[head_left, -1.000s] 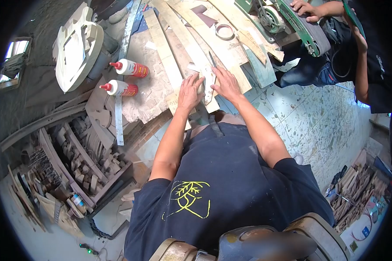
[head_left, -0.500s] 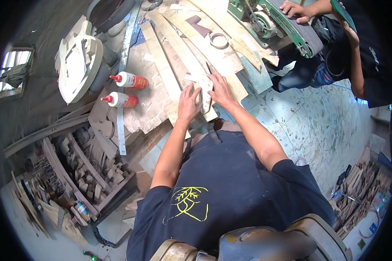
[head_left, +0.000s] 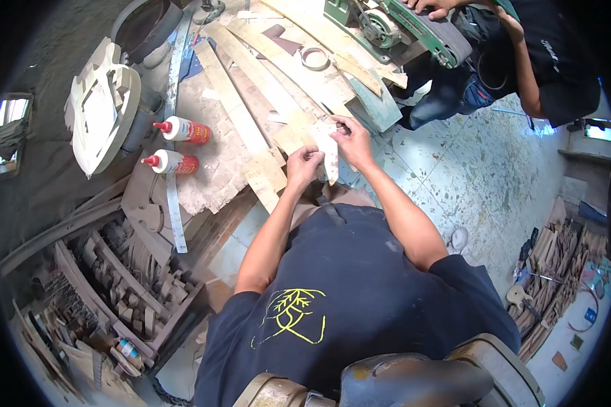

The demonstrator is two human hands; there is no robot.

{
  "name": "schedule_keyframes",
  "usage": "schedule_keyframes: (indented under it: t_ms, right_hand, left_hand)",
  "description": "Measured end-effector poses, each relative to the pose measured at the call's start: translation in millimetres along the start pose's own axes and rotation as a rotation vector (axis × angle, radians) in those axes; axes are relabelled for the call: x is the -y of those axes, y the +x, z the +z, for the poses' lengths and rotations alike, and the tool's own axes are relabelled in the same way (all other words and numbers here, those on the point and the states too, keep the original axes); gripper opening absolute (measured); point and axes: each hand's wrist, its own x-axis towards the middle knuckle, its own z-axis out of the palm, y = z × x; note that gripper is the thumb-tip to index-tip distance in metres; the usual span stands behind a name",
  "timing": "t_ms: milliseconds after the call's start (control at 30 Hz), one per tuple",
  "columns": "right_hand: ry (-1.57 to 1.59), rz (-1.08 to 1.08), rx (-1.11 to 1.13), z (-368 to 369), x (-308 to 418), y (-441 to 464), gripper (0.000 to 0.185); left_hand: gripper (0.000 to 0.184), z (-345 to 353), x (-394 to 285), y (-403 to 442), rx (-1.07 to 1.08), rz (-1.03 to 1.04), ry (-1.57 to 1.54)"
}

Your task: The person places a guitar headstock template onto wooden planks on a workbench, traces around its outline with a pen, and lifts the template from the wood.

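Both hands have changed their pose since half a second ago: the fingers, stretched over the work then, are now bent, and the whole bench appears further left in view. On the right hand (head_left: 353, 142), the thumb and forefinger are now closed on a dark slim stick (head_left: 343, 128), which slants up and left past the fingertips; its exact kind is too small to tell. On the left hand (head_left: 305, 166), the fingers curl toward the thumb beside the white piece; I cannot tell whether they pinch its edge.

That spotted white piece (head_left: 329, 156) lies between the two hands, its narrow end toward the person. More of its surface shows than before, though whether it rests flat or is raised is unclear. Beside it, a pale board (head_left: 291, 138) reaches toward the left hand, and a longer plank (head_left: 234, 108) runs further left.

Beyond the hands, a roll of tape (head_left: 314, 59) lies near a brown sheet (head_left: 282, 42). Two red-capped bottles, one upper (head_left: 188, 130) and one lower (head_left: 171, 162), lie on the left by a long metal strip (head_left: 174, 210). At the far right, a co-worker's hand (head_left: 429, 7) remains on a green belt machine (head_left: 448, 57).
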Motion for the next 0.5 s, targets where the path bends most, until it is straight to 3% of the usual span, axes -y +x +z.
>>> schedule_keyframes:
  t_ms: [67, 200, 333, 500]
  right_hand:
    - [-0.026, 0.014, -0.079, -20, -3, -6, 0.037]
    - [-0.143, -0.038, -0.219, -72, -10, -20, 0.033]
    - [-0.241, 0.052, -0.162, -122, -26, -56, 0.031]
    - [-0.387, 0.045, -0.087, -174, -95, -106, 0.029]
  left_hand:
    - [0.024, 12, -11, 2, 0.065, -0.014, 0.037]
    - [0.022, 30, 10, 35, -0.057, 0.035, 0.244]
    - [0.022, 43, 14, 59, -0.119, 0.025, 0.352]
    - [0.020, 65, 15, 72, -0.199, 0.025, 0.498]
